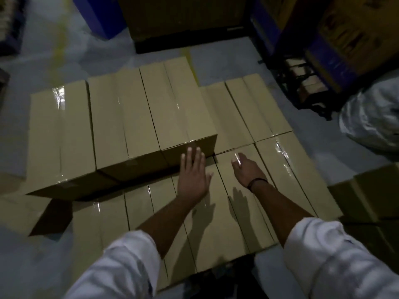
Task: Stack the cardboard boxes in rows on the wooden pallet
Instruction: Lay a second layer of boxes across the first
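Note:
Long tan cardboard boxes sealed with clear tape lie side by side in a lower layer (216, 223) that hides the pallet. Three more boxes form an upper row at the left; the rightmost upper box (179, 104) ends just ahead of my hands. My left hand (193, 173) is flat with straight fingers, its fingertips against the near end of that box. My right hand (248, 169), with a dark band at the wrist, hovers relaxed over the lower boxes at the right (291, 169), holding nothing.
A dark pallet with a large carton (183, 22) stands behind the stack. Blue rack posts and printed cartons (345, 39) fill the right. A plastic-wrapped bundle (371, 117) lies on the floor at right, and loose cartons (367, 190) sit at the near right.

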`<control>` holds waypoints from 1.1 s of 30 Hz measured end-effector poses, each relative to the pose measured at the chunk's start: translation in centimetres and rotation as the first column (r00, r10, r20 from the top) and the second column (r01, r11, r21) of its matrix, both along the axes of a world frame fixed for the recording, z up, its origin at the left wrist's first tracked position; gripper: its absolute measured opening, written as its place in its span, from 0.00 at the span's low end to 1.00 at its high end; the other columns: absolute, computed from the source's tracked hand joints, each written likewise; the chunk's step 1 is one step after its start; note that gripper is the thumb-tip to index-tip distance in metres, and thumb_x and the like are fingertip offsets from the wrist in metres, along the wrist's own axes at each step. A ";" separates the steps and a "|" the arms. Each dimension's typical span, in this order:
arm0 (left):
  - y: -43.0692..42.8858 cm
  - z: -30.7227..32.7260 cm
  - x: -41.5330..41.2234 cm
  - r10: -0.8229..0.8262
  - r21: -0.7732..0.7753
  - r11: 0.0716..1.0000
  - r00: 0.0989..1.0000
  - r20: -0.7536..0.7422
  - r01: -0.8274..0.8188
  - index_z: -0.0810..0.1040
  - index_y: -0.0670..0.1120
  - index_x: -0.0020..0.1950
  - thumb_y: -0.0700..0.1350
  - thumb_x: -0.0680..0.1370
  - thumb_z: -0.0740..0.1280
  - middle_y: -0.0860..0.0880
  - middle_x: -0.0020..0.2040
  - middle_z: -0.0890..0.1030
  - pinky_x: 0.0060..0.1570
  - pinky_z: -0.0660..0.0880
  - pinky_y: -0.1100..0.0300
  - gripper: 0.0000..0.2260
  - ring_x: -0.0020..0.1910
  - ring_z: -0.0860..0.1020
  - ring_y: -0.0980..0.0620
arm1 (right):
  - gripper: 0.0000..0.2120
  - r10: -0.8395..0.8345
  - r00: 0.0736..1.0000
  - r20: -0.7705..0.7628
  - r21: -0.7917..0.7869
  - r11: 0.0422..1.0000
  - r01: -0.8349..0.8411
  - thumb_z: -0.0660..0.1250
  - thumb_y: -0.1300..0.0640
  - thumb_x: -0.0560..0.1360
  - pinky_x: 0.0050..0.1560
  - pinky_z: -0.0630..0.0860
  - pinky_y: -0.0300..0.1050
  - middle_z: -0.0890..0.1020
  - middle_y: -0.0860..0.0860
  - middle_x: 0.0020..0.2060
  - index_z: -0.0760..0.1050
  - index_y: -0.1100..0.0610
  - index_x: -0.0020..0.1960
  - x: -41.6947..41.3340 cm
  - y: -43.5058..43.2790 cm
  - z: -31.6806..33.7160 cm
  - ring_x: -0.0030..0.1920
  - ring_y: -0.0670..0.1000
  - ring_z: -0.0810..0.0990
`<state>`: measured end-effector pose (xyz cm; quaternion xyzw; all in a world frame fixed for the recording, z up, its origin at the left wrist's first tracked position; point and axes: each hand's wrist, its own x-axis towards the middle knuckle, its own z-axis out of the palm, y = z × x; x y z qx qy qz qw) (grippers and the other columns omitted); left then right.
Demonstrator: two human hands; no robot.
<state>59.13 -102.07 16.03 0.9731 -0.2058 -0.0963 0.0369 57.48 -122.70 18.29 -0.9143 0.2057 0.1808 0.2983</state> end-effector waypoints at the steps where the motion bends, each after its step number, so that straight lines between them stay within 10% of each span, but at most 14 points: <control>1: -0.5 0.5 -2.2 -0.032 0.008 0.999 0.999 -0.025 0.032 0.47 0.43 0.84 0.63 0.85 0.43 0.42 0.83 0.41 0.79 0.36 0.42 0.33 0.81 0.35 0.40 | 0.28 0.005 1.000 0.008 -0.012 1.000 -0.004 0.51 0.42 0.84 0.66 0.72 0.55 0.75 0.60 0.69 0.61 0.56 0.78 -1.6 -0.1 0.7 0.67 0.61 0.75; 33: -43.5 9.2 -36.6 -0.708 -0.145 0.701 0.706 -0.018 0.699 0.58 0.48 0.82 0.70 0.79 0.41 0.45 0.83 0.56 0.79 0.47 0.39 0.39 0.81 0.51 0.39 | 0.26 -0.615 0.777 0.134 -0.195 0.753 0.629 0.59 0.38 0.80 0.61 0.76 0.55 0.78 0.57 0.65 0.73 0.56 0.69 -52.1 -36.8 9.8 0.62 0.59 0.77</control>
